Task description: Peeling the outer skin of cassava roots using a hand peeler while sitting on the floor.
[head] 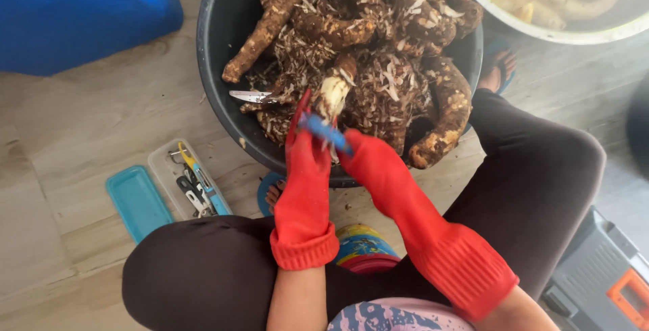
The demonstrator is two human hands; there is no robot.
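Both my hands wear long red rubber gloves over a big black basin [223,27]. My left hand [304,148] grips the near end of a brown root [336,86] whose tip is scraped pale. My right hand [368,158] holds a blue-handled peeler [324,131] against that root. The basin is filled with several unpeeled brown roots [324,27] and loose peel shavings. A knife [253,96] lies on the heap at the left.
A metal bowl [574,30] of peeled pale roots sits at the top right. On the wooden floor lie a clear box of small tools [193,182], its teal lid [137,202], and a blue container [81,13]. A grey and orange case [602,277] stands at the right.
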